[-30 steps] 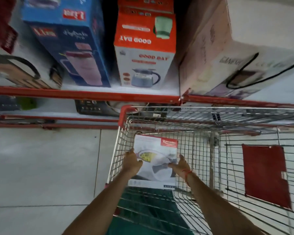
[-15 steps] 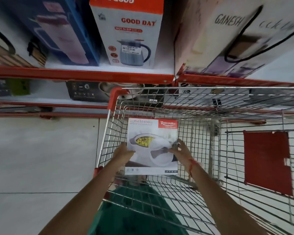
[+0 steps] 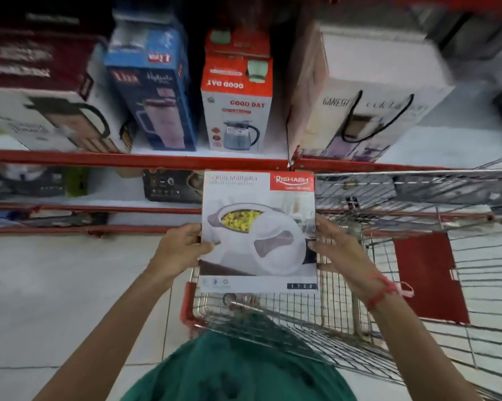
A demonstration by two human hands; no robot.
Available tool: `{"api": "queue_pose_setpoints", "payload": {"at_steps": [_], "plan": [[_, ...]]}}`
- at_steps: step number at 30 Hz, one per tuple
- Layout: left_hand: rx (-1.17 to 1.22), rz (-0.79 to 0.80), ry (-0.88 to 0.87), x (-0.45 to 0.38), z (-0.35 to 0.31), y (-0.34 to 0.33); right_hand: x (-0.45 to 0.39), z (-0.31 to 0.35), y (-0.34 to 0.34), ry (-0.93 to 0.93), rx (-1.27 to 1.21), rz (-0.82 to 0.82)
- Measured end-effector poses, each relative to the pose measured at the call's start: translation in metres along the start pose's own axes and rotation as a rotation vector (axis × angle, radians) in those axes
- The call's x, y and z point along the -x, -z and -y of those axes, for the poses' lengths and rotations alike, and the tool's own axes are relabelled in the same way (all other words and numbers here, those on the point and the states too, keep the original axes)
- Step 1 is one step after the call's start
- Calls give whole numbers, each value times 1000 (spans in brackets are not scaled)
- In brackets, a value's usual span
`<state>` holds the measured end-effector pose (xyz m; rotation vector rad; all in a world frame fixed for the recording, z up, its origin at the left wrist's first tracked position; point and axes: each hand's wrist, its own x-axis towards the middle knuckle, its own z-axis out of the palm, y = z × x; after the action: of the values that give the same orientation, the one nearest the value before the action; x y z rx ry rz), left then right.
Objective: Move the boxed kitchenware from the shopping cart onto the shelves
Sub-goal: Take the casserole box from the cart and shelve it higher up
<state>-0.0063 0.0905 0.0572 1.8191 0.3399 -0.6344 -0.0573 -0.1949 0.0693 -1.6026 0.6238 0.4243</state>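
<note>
A white casserole box (image 3: 258, 230) with a red brand label is held up above the wire shopping cart (image 3: 417, 256), level with the cart's front rim. My left hand (image 3: 183, 247) grips its left edge and my right hand (image 3: 336, 250) presses its right edge. The box's printed face, showing a white serving dish, points toward me. Just beyond it runs the red-edged shelf (image 3: 145, 160), which carries boxed kitchenware.
On the shelf stand a dark red and white box (image 3: 47, 105), a blue flask box (image 3: 154, 91), an orange Good Day kettle box (image 3: 238, 96) and a large pink box (image 3: 359, 91). A lower shelf (image 3: 99, 202) holds dark appliances. A red panel (image 3: 426, 279) hangs in the cart.
Both hands have lifted the casserole box up out of the cart basket to the height of the cart's rim, closer to the shelf edge. The view has tilted up toward the shelves.
</note>
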Motion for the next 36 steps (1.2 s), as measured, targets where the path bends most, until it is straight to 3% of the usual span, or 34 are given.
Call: {"api": "queue_pose_setpoints", "payload": {"at_steps": [4,9,20,26,31,36], "plan": [[8,-26,-46,13,-16,24,15,30,-15,69,60,-9],[40,-80,-163,26,-62,57,29,71,-31,313,133,-131],[7,-326,-643,48,-201,139,71,226,-38,801,158,-235],[56,-468,-890,36,-291,157,64,323,-44,1118,217,-464],[19,-608,-1032,-2,-341,152,13,368,-63,1227,152,-673],[7,-645,-1019,-52,-353,143,-44,387,-72,1178,135,-723]]}}
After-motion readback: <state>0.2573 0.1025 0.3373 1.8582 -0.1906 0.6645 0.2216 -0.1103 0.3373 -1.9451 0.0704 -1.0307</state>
